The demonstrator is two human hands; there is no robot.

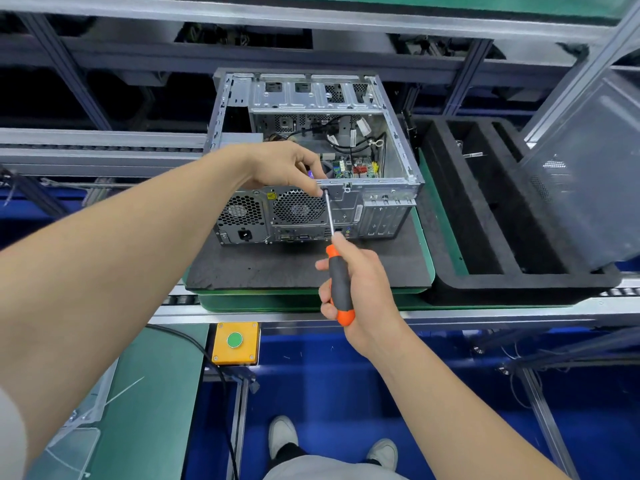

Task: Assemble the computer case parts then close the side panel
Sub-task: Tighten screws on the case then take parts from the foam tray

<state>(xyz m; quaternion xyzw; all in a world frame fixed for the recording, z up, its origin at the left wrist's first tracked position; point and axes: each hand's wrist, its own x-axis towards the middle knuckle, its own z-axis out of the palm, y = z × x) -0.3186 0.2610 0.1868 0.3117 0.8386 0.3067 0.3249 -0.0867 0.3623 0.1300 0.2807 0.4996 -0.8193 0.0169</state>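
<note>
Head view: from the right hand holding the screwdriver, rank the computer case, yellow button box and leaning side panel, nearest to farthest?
1. Computer case, just ahead of the right hand.
2. Yellow button box, below and left.
3. Side panel, far right, in the foam tray.

both bare forearms stretched forward, left hand (284, 168) fingertips pinched together, palm down, right hand (356, 289) fist curled, thumb up

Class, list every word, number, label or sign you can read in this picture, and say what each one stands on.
No word or number is readable.
Yellow warning sticker on the computer case back: symbol blurred.
White label on the same back: too small.
White cable tags inside: blurred.
</note>
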